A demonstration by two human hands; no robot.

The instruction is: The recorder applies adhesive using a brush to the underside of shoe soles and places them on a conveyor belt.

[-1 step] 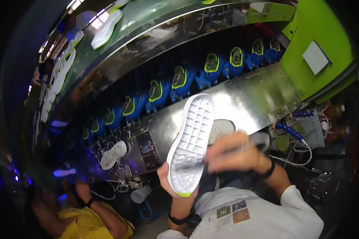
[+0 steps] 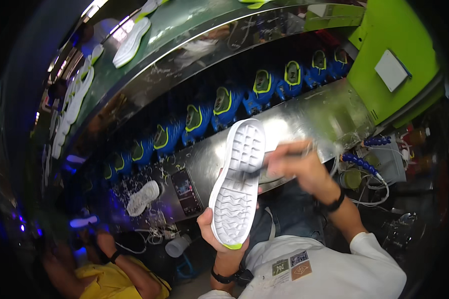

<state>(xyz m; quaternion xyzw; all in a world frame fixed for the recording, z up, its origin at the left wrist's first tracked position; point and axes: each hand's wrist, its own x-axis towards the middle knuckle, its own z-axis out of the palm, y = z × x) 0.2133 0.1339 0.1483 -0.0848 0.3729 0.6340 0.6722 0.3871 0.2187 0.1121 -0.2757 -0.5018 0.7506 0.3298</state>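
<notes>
A worker's left hand [image 2: 215,230] grips a white shoe sole [image 2: 238,182] by its lime-tipped heel end, tread facing the head camera, held upright above the lap. The right hand [image 2: 298,167], fingers closed around a thin dark brush [image 2: 265,167], touches its tip to the sole's middle; motion blur hides the bristles. Behind, blue-and-lime shoes [image 2: 224,104] line a steel conveyor shelf [image 2: 304,119]. A co-worker in yellow [image 2: 105,279] is cut off at lower left.
</notes>
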